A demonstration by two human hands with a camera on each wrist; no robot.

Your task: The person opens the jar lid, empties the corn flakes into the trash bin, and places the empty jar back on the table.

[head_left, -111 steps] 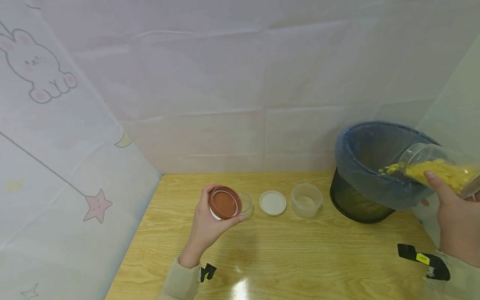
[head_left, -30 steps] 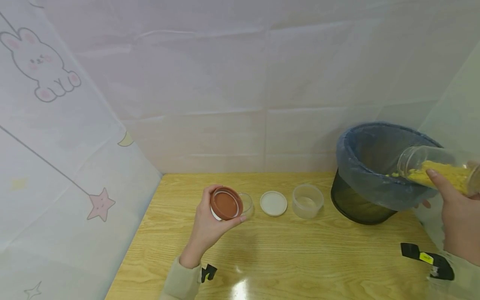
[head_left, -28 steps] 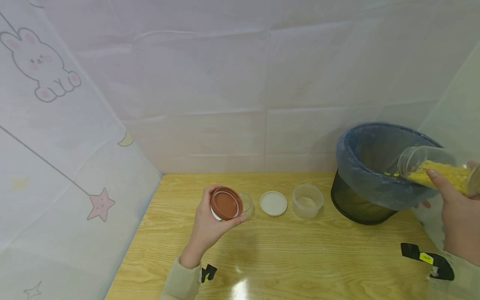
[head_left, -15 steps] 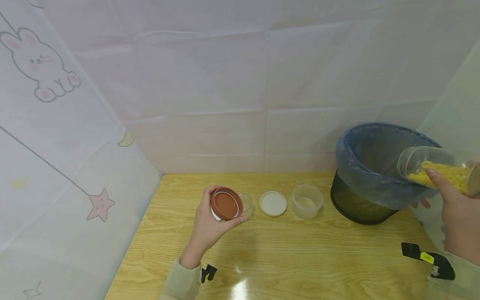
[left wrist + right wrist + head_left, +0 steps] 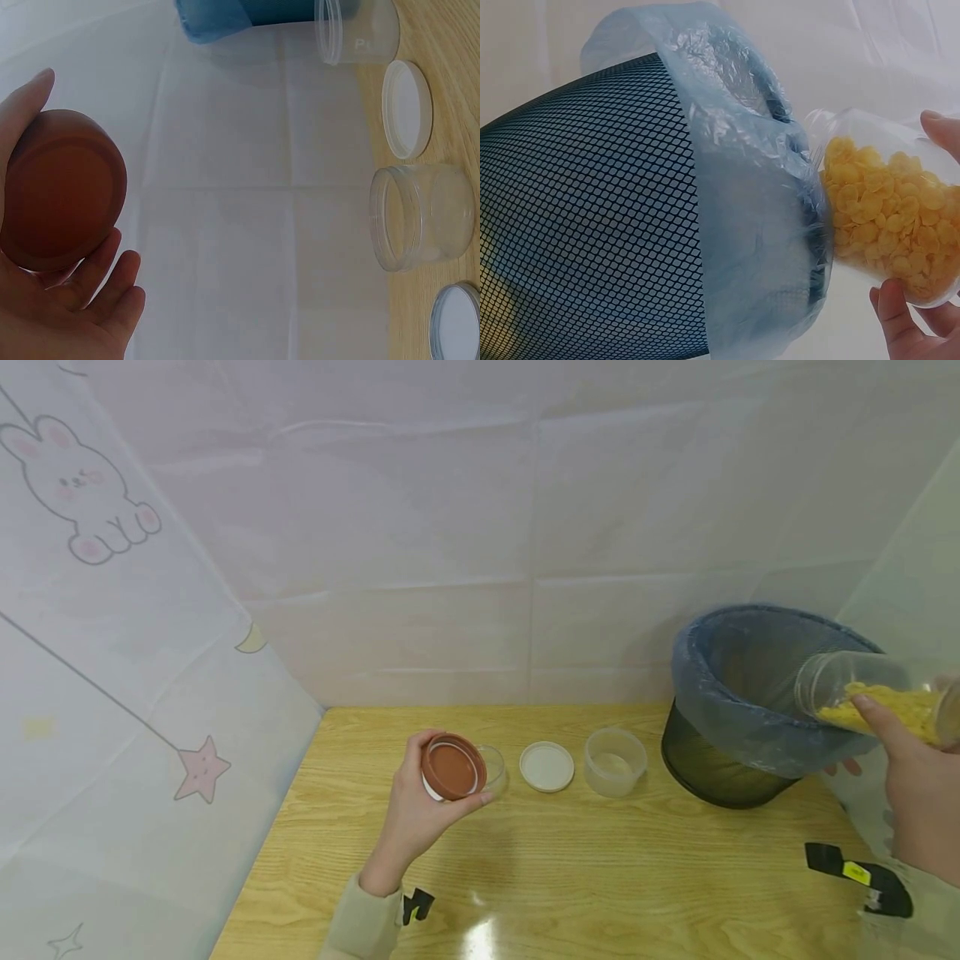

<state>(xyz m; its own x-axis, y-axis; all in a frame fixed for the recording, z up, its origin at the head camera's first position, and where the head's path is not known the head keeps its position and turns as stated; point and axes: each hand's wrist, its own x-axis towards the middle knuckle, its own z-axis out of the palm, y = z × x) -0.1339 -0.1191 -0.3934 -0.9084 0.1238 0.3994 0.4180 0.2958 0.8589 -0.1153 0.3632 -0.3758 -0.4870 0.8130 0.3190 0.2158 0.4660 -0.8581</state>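
On the right, my right hand (image 5: 926, 785) grips a clear plastic jar (image 5: 855, 127) part-filled with yellow corn flakes (image 5: 892, 217). The jar lies tilted nearly sideways, its mouth over the rim of a black mesh trash bin (image 5: 720, 768) lined with a blue plastic bag (image 5: 757, 202). Flakes rest along the jar's lower side. At left, above the table, my left hand (image 5: 416, 818) holds a round brown lid (image 5: 452, 767), its hollow inner side up. The left wrist view shows the lid's outer face, with the thumb and fingers around its edge.
On the wooden table (image 5: 570, 877) stand a clear jar (image 5: 435, 217) partly behind the brown lid, a flat white lid (image 5: 547, 767) and a translucent tub (image 5: 615, 762). The left wrist view also shows a metal-rimmed lid (image 5: 457, 326). A wall sheet (image 5: 420, 635) rises behind the table.
Flakes were falling from the jar's mouth into the bin earlier; now none are seen falling, and fewer lie near the mouth. The left hand with the brown lid has hardly moved.
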